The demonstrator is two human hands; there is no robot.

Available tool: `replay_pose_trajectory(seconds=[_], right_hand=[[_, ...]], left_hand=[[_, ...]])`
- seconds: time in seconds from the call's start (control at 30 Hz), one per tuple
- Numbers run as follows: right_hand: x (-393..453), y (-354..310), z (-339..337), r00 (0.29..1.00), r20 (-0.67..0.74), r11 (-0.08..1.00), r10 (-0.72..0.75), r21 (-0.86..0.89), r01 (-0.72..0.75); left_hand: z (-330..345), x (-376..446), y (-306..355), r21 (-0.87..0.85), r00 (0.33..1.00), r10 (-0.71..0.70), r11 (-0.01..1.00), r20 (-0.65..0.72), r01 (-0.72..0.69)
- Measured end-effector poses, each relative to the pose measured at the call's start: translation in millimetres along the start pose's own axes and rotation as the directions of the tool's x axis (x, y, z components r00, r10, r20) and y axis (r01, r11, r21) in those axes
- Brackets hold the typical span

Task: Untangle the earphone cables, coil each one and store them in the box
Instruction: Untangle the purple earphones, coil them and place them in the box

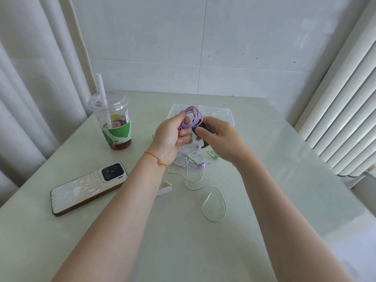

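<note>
My left hand (173, 133) pinches the purple earphone coil (193, 117), fingers curled round its lower edge; the loops stand upright above the grip, over the near wall of the clear plastic box (227, 115). My right hand (219, 137) grasps a black strap (200, 129), thumb on top. The strap lies immediately right of the coil and seems to touch it, its long axis running down and to the right, across the loops. I judge that the next move depends on this crossing: the strap must pass round the bundle just beside my left fingers. The purple cable's free tail hangs down to the desk (284, 200), where it is mixed with the green earphone cable (215, 202), which trails toward me uncoiled. A white strap (165, 189) lies by my left forearm.
</note>
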State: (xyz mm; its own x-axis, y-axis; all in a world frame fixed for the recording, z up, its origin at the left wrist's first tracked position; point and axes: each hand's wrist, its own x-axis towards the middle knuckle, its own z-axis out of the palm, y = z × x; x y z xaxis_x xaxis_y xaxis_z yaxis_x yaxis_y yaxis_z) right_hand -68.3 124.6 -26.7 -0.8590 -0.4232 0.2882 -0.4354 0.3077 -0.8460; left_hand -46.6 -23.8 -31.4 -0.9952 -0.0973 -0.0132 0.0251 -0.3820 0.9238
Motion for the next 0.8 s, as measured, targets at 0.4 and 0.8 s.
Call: replay_pose_trajectory(seconds=[0.4,0.8], right_hand=[[1,-5,-3,0.997,-0.008,0.989,-0.074,-0.127,0.073],[0,-9,3,0.982,-0.009,0.927,-0.187,-0.333,0.174]], left_hand=[[0,-3,0,0.204,0.993,-0.087,0.977,0.085,0.068],[11,-6,2,0.295,0.996,-0.030,0.954,-0.086,0.054]])
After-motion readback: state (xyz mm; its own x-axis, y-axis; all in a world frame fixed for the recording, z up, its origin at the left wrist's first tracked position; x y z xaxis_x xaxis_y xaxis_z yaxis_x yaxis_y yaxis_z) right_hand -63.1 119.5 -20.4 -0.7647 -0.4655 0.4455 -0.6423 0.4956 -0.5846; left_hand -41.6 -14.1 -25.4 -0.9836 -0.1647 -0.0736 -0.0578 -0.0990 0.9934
